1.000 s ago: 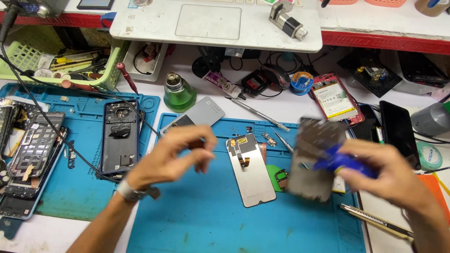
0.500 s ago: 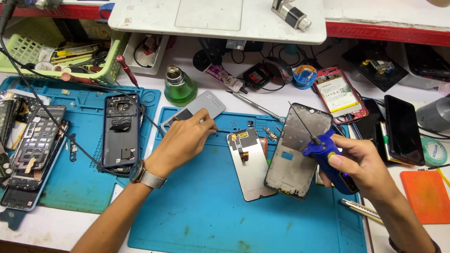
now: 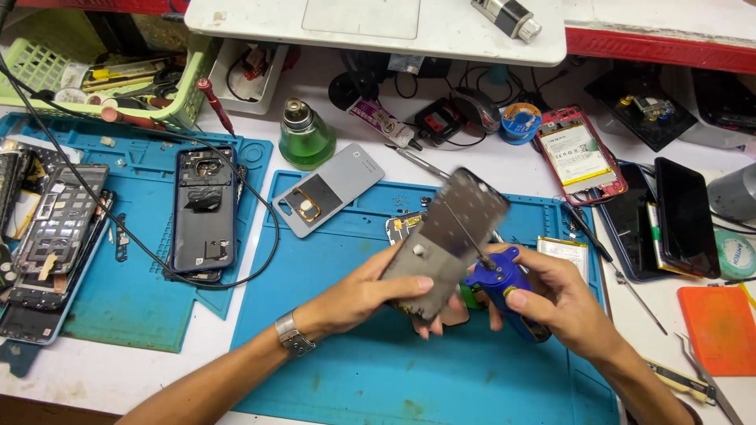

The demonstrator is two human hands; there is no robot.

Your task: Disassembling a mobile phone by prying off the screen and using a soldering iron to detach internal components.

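Leftmost, a green plastic basket (image 3: 47, 59) of hand tools sits at the back corner of the white workbench (image 3: 142, 366), and in front of it a blue silicone work mat (image 3: 134, 315) carries stripped phone frames (image 3: 55, 228) along its left edge and a dark phone body (image 3: 203, 211) lying open-side up, with a black cable (image 3: 264, 236) looping round it. Just beyond that mat a green glass bottle (image 3: 302, 140) stands upright, and a grey phone back cover (image 3: 329, 189) lies on the upper left corner of a second, larger blue mat (image 3: 378, 370) that fills the middle of the bench.

Over this larger mat the left hand (image 3: 370, 293), a metal watch on its wrist, clasps the lower end of a phone display panel (image 3: 453, 236), thumb on the near face and fingers behind. The panel is lifted off the mat, tilted, its upper end pointing away; it is blurred. Right beside it the right hand (image 3: 555, 303) is closed round a blue hand tool (image 3: 504, 287) whose thin dark tip lies against the panel's face.

Behind the hands, the edge of a white laptop (image 3: 378, 24) rests on a raised shelf, with cables and a spool beneath. Farther right a red-framed phone (image 3: 581, 153) lies open with its battery showing, then two dark phones (image 3: 685, 212), an orange pad (image 3: 720, 327) and tweezers (image 3: 709, 378) near the bench's right edge.
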